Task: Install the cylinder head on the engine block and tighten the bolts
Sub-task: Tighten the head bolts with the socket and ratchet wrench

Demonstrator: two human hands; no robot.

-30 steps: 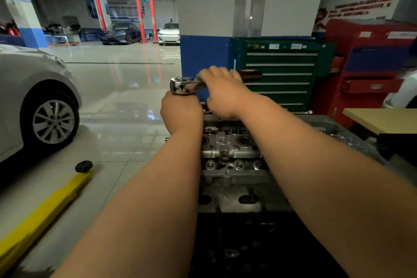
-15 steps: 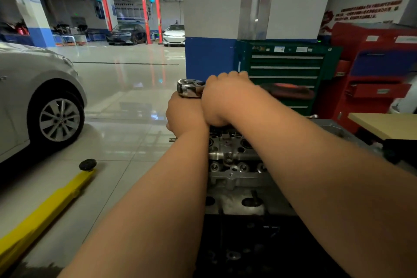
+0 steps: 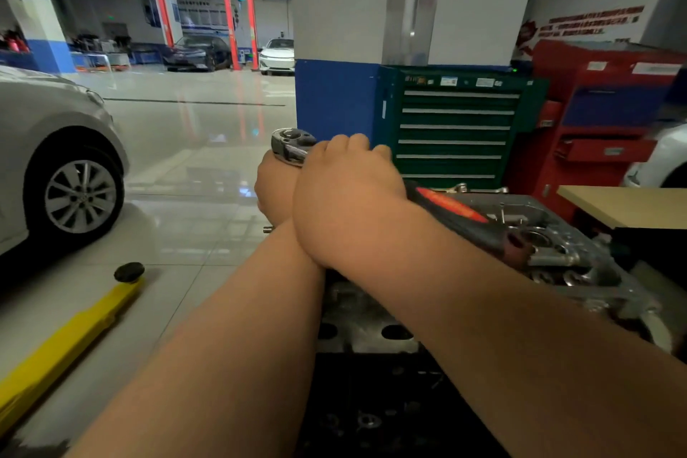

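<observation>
A person's right hand (image 3: 345, 197) is gripping a ratchet (image 3: 292, 146) just behind its chrome end, the black-and-red handle running back to the right over the cylinder head (image 3: 554, 253), which is lying beneath both forearms. The left hand (image 3: 275, 193) is sitting directly under the ratchet's end, its grasp impossible to tell. A green tool chest (image 3: 453, 130) is standing behind.

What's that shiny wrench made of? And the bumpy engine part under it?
The ratchet wrench head looks like polished chromed steel: it gleams. Its handle seems matte black rubber or plastic with a red stripe. The cylinder head looks like bare cast metal, maybe aluminium: dull grey, rough.
</observation>
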